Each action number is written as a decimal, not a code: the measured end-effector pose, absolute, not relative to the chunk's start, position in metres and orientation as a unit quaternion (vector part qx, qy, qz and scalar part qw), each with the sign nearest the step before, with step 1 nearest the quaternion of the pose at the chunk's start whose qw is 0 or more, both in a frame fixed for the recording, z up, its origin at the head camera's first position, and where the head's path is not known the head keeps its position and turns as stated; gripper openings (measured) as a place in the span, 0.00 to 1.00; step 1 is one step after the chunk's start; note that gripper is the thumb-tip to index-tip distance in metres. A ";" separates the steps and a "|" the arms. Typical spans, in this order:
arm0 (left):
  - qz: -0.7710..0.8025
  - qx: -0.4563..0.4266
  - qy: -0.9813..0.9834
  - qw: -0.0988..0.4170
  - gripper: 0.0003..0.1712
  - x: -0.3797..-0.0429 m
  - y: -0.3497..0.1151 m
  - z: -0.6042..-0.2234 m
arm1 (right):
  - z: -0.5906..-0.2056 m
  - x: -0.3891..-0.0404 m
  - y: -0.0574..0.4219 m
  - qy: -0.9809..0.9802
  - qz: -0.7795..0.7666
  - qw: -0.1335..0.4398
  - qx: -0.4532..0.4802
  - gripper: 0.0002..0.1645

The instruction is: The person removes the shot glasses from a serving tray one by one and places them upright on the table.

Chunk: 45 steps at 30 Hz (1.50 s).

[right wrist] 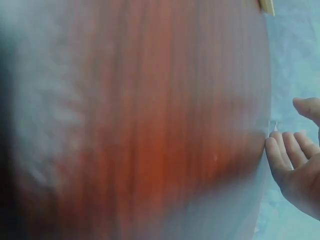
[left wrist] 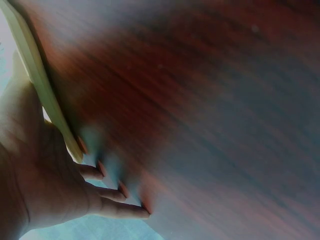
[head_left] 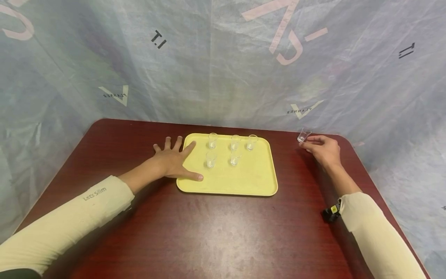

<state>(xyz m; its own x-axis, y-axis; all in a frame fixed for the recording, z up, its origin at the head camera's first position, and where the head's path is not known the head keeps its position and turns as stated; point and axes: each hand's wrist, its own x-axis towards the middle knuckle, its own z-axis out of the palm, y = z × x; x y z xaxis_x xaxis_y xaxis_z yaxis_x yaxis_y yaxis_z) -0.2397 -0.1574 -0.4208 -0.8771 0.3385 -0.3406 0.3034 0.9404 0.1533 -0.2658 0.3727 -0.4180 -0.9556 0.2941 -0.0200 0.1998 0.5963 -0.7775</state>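
Glass [head_left: 304,134]: likely light, slippery, fragile; best pinched at sides. Right fingers [head_left: 315,138] at it, grip unclear; left fingers [head_left: 177,143] spread wide.

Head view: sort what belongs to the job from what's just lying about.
In the job:
yellow tray, left hand spread over its edge
five clear glasses on the tray
one more clear glass, at the right hand

Just there:
dark red table
printed sheeting behind it
black wrist device
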 end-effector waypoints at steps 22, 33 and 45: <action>0.055 0.164 0.968 0.182 0.84 -0.238 -0.157 -0.419 | -0.405 -0.248 0.318 -0.918 0.392 0.042 -0.045 0.34; 0.056 0.165 0.968 0.180 0.83 -0.237 -0.157 -0.419 | -0.402 -0.235 0.286 -0.911 0.410 0.041 0.008 0.26; 0.056 0.165 0.968 0.178 0.84 -0.238 -0.157 -0.421 | -0.405 -0.227 0.260 -0.887 0.458 0.027 0.049 0.23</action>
